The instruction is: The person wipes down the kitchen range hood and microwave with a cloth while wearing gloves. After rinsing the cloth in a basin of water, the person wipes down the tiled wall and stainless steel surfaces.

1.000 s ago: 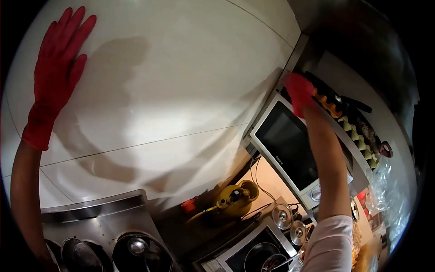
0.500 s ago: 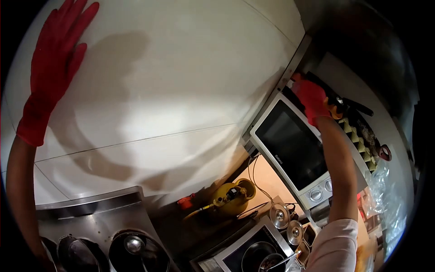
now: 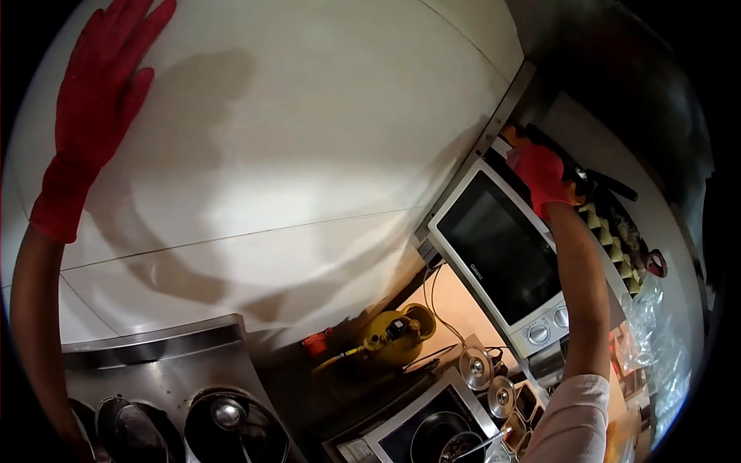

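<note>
My left hand [image 3: 100,92] wears a red rubber glove and lies against the white tiled wall [image 3: 324,139] at upper left. Its fingers are stretched out and nothing is in them. My right hand [image 3: 538,177], gloved in the same red, reaches over the top edge of the white microwave [image 3: 498,247]. A pale patch shows by its fingers, but I cannot make out what it is. Those fingers are mostly hidden and blurred. Orange items and a black-handled tool [image 3: 610,184] lie beside the right hand, with an egg tray [image 3: 610,239] near its wrist.
A yellow gas cylinder [image 3: 394,339] stands low by the wall. Below are a steel stove [image 3: 162,378] with dark pans and a ladle [image 3: 228,414], and a cooker [image 3: 386,447] carrying a pot. Two round lids [image 3: 476,367] sit near the microwave. Clear plastic [image 3: 656,332] hangs at right.
My right hand has shifted slightly right along the microwave's top, uncovering more of the orange item at the far end. My left hand stays on the wall, nearly unmoved.
</note>
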A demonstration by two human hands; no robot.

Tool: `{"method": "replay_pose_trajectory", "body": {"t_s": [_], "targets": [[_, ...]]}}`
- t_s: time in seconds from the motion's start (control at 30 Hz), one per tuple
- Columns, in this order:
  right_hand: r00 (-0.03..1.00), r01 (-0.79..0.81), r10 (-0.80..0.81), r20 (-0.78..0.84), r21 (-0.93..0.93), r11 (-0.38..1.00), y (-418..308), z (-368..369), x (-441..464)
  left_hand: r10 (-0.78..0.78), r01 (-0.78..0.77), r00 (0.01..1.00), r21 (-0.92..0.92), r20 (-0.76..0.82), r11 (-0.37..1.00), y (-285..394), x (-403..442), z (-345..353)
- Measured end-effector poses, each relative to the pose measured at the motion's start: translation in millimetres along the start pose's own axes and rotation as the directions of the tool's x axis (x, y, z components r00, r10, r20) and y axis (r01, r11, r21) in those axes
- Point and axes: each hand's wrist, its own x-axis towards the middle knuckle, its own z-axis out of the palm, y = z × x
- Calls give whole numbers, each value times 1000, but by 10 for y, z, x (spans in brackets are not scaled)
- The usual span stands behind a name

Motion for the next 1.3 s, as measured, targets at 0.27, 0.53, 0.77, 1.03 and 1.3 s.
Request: {"method": "replay_pose_trajectory", "body": {"t_s": [0.27,0.53,0.77,1.03,1.3], "targets": [[972,65,-73,-224,-44,997,-503,299,196,-20,20,999,-11,34,1000,-8,3,-39],[983,-177,180,-25,109,978,374,188,-254,-37,36,999,-100,-12,994,-41,-10,56],[979,-194,190,-71,-41,980,1409,-253,-1549,-69,80,995,-145,76,986,-34,58,-213],[992,-119,112,-65,-116,986,1773,-739,-2360,-82,99,993,-206,89,973,-46,50,-201],[987,-8,-11,-159,-117,993,1131,-44,-1166,-82,88,996,-143,46,986,-57,23,-57]]}}
